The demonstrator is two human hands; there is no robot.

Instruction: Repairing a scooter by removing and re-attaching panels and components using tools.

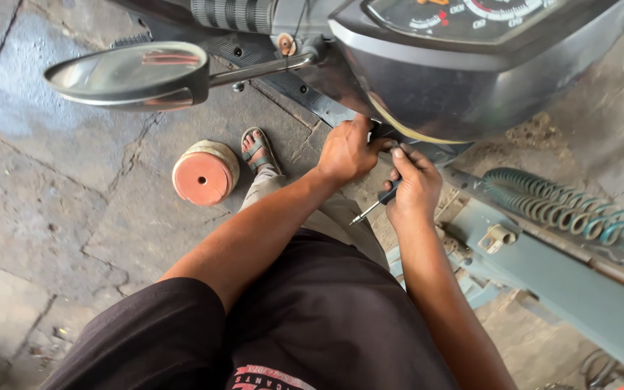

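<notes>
cracked concrete floor [52,209], left hand [347,152] under scooter cowl [464,87], right hand [414,186] grip pinching screwdriver [373,206]

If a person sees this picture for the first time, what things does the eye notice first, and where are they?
At centre, the left hand and right hand meet under the dark scooter front; the right hand grips a screwdriver with its tip pointing down-left. At upper left a round mirror sticks out, and below it a reddish disc lies on the cracked floor. A coiled green hose lies at right.
</notes>
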